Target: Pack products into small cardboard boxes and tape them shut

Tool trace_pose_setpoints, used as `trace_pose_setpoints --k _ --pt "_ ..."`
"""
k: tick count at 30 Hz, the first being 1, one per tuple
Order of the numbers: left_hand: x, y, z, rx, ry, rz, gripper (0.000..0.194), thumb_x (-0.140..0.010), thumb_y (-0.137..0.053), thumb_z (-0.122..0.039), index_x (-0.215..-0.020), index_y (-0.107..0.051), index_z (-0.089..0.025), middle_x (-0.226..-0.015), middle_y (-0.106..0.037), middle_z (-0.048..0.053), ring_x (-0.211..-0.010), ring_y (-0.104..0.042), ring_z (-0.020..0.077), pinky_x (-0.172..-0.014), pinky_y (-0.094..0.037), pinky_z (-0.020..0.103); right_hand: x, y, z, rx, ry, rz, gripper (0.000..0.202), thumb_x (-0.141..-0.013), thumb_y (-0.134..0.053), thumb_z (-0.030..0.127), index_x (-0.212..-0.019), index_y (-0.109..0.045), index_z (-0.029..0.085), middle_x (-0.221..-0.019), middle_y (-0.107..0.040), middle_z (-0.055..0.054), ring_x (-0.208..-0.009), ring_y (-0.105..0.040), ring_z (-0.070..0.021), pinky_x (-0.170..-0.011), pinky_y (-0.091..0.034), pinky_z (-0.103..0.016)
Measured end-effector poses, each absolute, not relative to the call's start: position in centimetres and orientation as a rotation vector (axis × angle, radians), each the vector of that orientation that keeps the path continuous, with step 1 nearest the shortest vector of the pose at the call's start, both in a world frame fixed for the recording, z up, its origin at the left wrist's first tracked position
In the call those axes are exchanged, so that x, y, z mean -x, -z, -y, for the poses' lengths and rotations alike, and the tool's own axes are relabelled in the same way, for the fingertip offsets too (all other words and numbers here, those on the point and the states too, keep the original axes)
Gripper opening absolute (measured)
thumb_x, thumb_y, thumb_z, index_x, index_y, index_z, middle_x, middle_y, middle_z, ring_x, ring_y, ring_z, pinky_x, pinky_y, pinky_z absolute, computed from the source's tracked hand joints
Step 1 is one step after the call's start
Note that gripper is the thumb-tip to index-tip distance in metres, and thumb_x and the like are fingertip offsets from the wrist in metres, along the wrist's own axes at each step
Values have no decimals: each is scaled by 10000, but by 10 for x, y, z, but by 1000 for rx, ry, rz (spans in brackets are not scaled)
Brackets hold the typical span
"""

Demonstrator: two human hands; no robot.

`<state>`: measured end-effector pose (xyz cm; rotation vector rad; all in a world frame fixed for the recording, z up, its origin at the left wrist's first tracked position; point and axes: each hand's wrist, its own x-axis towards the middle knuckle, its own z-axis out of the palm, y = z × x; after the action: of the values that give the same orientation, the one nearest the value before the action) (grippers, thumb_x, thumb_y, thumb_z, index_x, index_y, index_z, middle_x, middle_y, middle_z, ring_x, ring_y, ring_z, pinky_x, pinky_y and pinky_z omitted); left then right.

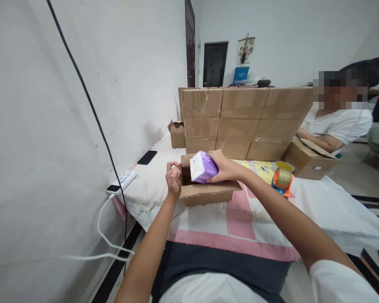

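In front of me on the cloth-covered table stands a cardboard box (pixel 208 198) with its flaps folded outward. My left hand (pixel 173 176) is closed on the left flap of this box. Over the box's opening, my right hand (pixel 222 166) grips a purple and white soft pack (pixel 204 167), possibly tissues, tilted with its white end toward the left. The pack hides much of the box's inside, so I cannot see what it contains.
Stacked sealed cartons (pixel 236 122) form a wall behind the box. A small open carton (pixel 177 135), a phone (pixel 148 157) and a power strip (pixel 123 182) lie leftward. To the right are a tape dispenser (pixel 282 181), another cardboard box (pixel 309 162) and a seated person (pixel 337 126).
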<state>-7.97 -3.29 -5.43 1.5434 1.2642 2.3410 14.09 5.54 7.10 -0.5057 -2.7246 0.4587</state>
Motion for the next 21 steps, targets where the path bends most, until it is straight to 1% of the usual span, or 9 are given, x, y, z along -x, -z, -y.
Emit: trace_pose_setpoints --k 3,6,8,12,15,18,20,21 --pt "74 62 27 -1389 -2434 -1213 422 -935 -336 -469 -599 -383 -219 -1004 -466 53 -979 -522 197 -1034 -486 438 -130 -73 -56 568 -402 2964 717 -691 -793 542 -1267 -571 176 -1222 -655 -143 -1092 -622 -343 -921 -503 -434" --pt "74 62 24 -1324 -2451 -1207 460 -921 -384 -542 -592 -398 -221 -961 -474 52 -975 -520 199 -1029 -485 425 -123 -73 -61 562 -329 3023 760 -706 -768 592 -1298 -560 161 -1268 -636 -163 -1152 -598 -359 -951 -493 -446" --pt "75 62 25 -1302 -2450 -1207 475 -908 -423 -571 -586 -402 -223 -922 -480 56 -979 -526 212 -1008 -490 429 -120 -74 -62 538 -268 3054 779 -716 -754 604 -1308 -550 141 -1252 -635 -177 -1144 -596 -365 -954 -493 -460" --pt "75 62 26 -1284 -2441 -1196 471 -908 -440 -560 -582 -414 -221 -912 -489 63 -1010 -535 226 -974 -492 412 -115 -78 -58 530 -103 3156 727 -752 -721 556 -1300 -558 108 -1248 -618 -197 -1114 -609 -363 -953 -498 -460" --pt "73 62 27 -1280 -2440 -1158 451 -921 -423 -502 -577 -425 -211 -977 -491 63 -1024 -540 215 -988 -478 395 -109 -77 -55 534 17 3203 662 -738 -727 543 -1216 -623 96 -1242 -608 -219 -1065 -634 -376 -891 -523 -454" --pt "72 62 27 -1272 -2437 -1115 418 -916 -430 -434 -570 -439 -200 -1011 -481 60 -1044 -543 209 -1012 -457 385 -103 -68 -55 515 48 3250 562 -741 -731 521 -1132 -678 120 -1166 -656 -197 -935 -680 -351 -789 -541 -430" --pt "72 62 27 -1262 -2434 -1102 405 -907 -442 -422 -571 -446 -197 -1011 -484 58 -1054 -547 209 -1004 -456 370 -98 -59 -55 513 77 3288 442 -767 -716 447 -1079 -709 133 -1097 -698 -176 -862 -698 -329 -727 -537 -403" --pt "71 62 27 -1255 -2433 -1101 405 -905 -447 -425 -571 -447 -196 -1011 -488 58 -1057 -551 210 -992 -460 363 -95 -55 -55 510 102 3309 364 -795 -692 386 -1057 -722 136 -1077 -714 -170 -848 -705 -320 -710 -530 -388"
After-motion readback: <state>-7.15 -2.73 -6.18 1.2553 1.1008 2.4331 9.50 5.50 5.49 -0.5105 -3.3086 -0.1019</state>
